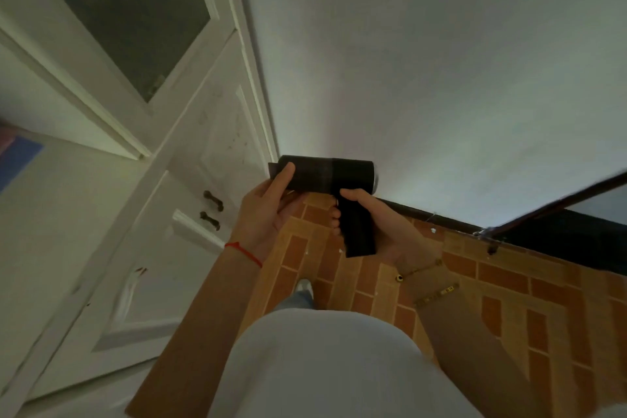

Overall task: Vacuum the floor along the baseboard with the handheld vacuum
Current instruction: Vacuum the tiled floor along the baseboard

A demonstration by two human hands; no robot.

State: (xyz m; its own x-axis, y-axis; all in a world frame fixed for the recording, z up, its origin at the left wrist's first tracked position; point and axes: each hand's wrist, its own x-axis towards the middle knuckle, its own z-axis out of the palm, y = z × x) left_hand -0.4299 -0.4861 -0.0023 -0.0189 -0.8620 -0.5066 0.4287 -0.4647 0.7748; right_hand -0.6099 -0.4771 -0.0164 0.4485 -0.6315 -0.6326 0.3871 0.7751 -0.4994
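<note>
A black handheld vacuum [325, 176], pistol-shaped, is held in the air in front of me. My right hand [376, 224] grips its handle from the right. My left hand [268, 210] holds the nozzle end of its barrel, thumb lying on top. The barrel points left, toward the corner where the cabinet meets the wall. A dark baseboard [427, 212] runs along the foot of the white wall [424, 61], above the brick-patterned floor [509, 292].
A white cabinet [163, 248] with two dark metal handles [212, 210] stands on the left. A dark-framed object [556, 204] leans out from the wall at the right. My foot [303, 287] stands on the floor below the vacuum.
</note>
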